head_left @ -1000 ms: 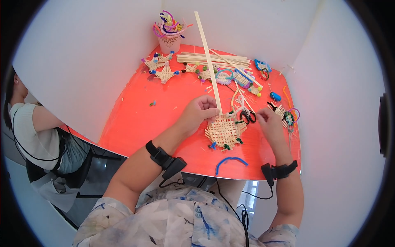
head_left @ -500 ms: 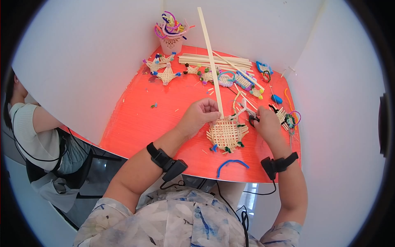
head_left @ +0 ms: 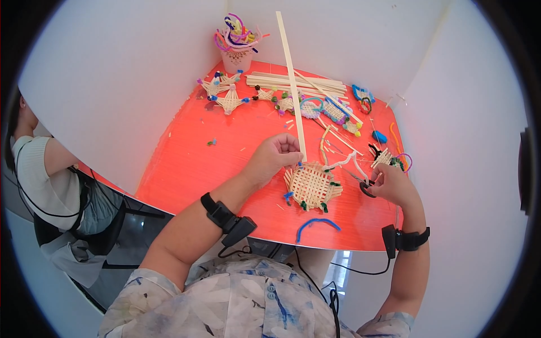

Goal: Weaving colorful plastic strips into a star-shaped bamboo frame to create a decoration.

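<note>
Pinched in my left hand (head_left: 280,160) is the lower end of a long, flat pale strip (head_left: 292,79), which stands up and leans to the left. Just below those fingers lies a woven mat of pale strips (head_left: 313,185), its edge dotted with blue and dark green fuzzy ties. Farther right, my right hand (head_left: 393,183) is closed at the black handles of a pair of scissors (head_left: 367,188), whose blades point toward the white fuzzy stem (head_left: 342,163) beside the mat. A blue fuzzy stem (head_left: 318,222) lies curved near the front edge.
Along the back of the red table (head_left: 186,152) lie a bundle of pale strips (head_left: 270,82), woven stars (head_left: 230,102) and several colourful woven pieces. A pot of fuzzy stems (head_left: 236,59) stands in the back corner. White panels flank the table; another person (head_left: 53,180) sits beyond the left one.
My right hand has moved right and toward me with the scissors, away from the mat and the white stem. My left hand keeps the strip in nearly the same place.
</note>
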{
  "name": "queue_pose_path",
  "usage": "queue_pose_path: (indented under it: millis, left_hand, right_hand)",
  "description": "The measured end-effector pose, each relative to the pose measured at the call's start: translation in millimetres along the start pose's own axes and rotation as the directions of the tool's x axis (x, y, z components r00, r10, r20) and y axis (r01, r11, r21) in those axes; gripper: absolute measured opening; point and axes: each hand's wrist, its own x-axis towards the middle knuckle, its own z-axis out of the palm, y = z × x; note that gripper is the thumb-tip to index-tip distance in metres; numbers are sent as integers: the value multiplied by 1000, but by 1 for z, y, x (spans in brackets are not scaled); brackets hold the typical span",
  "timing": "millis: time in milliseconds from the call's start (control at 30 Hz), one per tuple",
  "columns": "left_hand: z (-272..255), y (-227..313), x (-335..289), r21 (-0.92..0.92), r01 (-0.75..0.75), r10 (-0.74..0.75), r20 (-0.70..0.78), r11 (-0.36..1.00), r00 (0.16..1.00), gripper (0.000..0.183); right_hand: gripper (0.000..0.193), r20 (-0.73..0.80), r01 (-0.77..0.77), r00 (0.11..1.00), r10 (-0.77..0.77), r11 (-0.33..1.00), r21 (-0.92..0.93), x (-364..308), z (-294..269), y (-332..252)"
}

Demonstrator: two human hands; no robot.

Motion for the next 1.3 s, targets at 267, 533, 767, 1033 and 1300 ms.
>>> queue_pose_path:
  millis: [267,533,767,1033,1300]
  left_hand:
    - [1,-2,1,22,33,-33,10,999,999,15]
    - [7,0,-3,37,21,-21,5,999,1000,12]
    - [7,2,-3,66,30,-29,-12,997,999,12]
    - [7,2,-3,74,22,-21,-9,997,1000,13]
    - [8,3,-3,86,24,-24,-9,996,1000,14]
  right_hand:
    - [23,-20,20,1000,-20,999,32,-17,18,23]
    - [29,-97,74,993,-74,997,-1,-27,48,24]
    - [36,50,100,994,-99,995,-11,-45,17,20]
    - [37,256,-41,967,0,987,154,-46,5,24]
    - [39,335,-181,935,-119,650,738,-40,30,64]
